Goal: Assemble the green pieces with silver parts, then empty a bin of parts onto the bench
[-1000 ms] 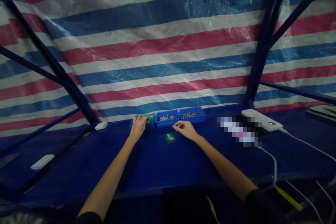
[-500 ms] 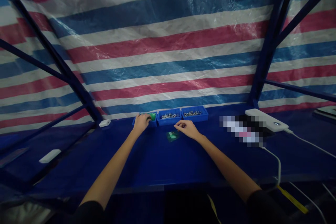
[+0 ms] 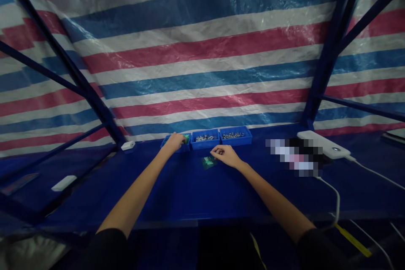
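Note:
Three small blue bins stand side by side at the back of the blue table. Over the left bin [image 3: 186,148], which has bright green pieces [image 3: 187,138] in it, is my left hand [image 3: 174,141]. Its fingers are curled down into the bin, and whatever they grip is hidden. Just in front of the bins, my right hand [image 3: 225,155] is closed in a pinch; I cannot make out anything in it. Beside its fingertips a small clear packet with green contents [image 3: 209,161] lies flat. Small metallic parts fill the middle bin [image 3: 205,144] and the right bin [image 3: 236,141].
To the right lie a pixelated item [image 3: 294,157] and a white power bank [image 3: 325,145] with a white cable [image 3: 338,196]. A white plug [image 3: 128,146] and a white box [image 3: 64,183] are at left. Blue frame posts [image 3: 325,57] and striped sheeting [image 3: 202,63] enclose the table.
My left hand has turned slightly, its fingers more bunched over the green pieces. My right hand stays in its pinch by the packet. The whole view has shifted a little.

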`<action>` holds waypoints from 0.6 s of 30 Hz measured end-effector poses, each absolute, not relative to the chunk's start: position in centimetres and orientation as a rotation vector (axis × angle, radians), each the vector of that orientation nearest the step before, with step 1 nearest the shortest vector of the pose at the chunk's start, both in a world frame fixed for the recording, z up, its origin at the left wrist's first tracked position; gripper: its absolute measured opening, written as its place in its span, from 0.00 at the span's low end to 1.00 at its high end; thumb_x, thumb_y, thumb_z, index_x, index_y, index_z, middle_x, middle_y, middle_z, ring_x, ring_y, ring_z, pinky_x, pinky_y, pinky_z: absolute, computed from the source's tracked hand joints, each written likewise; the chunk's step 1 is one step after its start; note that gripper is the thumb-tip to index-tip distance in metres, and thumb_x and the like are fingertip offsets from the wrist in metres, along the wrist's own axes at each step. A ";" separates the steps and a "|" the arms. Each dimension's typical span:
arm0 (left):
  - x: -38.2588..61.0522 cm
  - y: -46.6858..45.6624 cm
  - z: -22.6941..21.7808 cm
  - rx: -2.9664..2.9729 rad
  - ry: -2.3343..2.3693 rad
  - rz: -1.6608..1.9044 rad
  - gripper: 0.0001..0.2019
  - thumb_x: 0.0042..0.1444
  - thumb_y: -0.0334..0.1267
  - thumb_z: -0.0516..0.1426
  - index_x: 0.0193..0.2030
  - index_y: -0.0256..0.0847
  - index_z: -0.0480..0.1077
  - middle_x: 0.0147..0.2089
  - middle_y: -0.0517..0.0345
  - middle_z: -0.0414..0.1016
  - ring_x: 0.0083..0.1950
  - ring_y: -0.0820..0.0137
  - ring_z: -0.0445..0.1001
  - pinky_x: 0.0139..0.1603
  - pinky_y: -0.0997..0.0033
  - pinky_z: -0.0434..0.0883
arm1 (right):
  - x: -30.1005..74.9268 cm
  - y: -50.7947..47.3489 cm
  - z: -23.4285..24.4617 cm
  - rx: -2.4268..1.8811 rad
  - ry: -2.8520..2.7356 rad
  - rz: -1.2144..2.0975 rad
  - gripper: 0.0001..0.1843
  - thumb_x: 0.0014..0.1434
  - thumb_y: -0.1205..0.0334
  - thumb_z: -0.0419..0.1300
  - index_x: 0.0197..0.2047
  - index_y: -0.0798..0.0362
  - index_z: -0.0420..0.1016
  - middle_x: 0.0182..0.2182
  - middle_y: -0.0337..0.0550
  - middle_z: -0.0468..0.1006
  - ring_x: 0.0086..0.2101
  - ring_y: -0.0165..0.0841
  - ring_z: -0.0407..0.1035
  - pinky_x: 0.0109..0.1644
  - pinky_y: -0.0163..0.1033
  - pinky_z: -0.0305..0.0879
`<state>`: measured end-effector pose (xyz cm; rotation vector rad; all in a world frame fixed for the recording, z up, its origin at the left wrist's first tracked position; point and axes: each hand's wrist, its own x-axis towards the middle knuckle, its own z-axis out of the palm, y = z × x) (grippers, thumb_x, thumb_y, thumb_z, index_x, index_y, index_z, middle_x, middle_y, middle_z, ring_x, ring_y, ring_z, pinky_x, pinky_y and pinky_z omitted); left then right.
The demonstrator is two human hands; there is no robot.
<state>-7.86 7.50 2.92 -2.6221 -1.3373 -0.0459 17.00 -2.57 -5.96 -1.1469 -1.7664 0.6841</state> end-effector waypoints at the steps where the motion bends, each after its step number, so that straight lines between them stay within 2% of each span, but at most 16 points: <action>1: -8.0 7.5 2.9 -2.637 -1.332 -0.055 0.10 0.49 0.25 0.54 0.30 0.42 0.75 0.36 0.55 0.79 0.42 0.65 0.74 0.47 0.69 0.60 | 17.0 -2.6 -5.9 -1.146 -1.765 0.687 0.15 0.53 0.50 0.57 0.34 0.53 0.76 0.22 0.39 0.76 0.25 0.30 0.70 0.29 0.32 0.63; 5: -9.2 7.5 2.9 -2.667 -1.343 -0.162 0.07 0.52 0.32 0.56 0.36 0.44 0.74 0.40 0.58 0.79 0.43 0.67 0.74 0.46 0.70 0.62 | 16.9 -2.6 -5.8 -1.143 -1.765 0.702 0.15 0.53 0.50 0.57 0.34 0.53 0.76 0.22 0.39 0.76 0.24 0.29 0.70 0.28 0.32 0.63; 8: -10.4 7.4 2.9 -2.656 -1.373 -0.253 0.09 0.54 0.36 0.56 0.42 0.42 0.72 0.41 0.56 0.78 0.42 0.68 0.75 0.42 0.72 0.64 | 16.8 -2.7 -5.8 -1.149 -1.764 0.693 0.14 0.53 0.51 0.58 0.34 0.53 0.76 0.23 0.39 0.76 0.24 0.28 0.68 0.28 0.32 0.62; 12: -11.1 7.4 3.0 -2.665 -1.343 -0.240 0.07 0.54 0.34 0.55 0.36 0.41 0.74 0.39 0.56 0.78 0.42 0.68 0.74 0.42 0.74 0.64 | 16.7 -2.8 -5.9 -1.144 -1.784 0.658 0.12 0.51 0.54 0.59 0.34 0.52 0.77 0.26 0.40 0.77 0.26 0.27 0.68 0.30 0.32 0.62; 18: -9.7 7.5 3.3 -2.659 -1.290 -0.120 0.10 0.52 0.26 0.53 0.32 0.41 0.75 0.36 0.56 0.79 0.41 0.68 0.74 0.49 0.69 0.60 | 16.7 -2.9 -5.9 -1.152 -1.802 0.676 0.12 0.52 0.54 0.59 0.34 0.53 0.77 0.26 0.40 0.77 0.25 0.27 0.67 0.30 0.31 0.63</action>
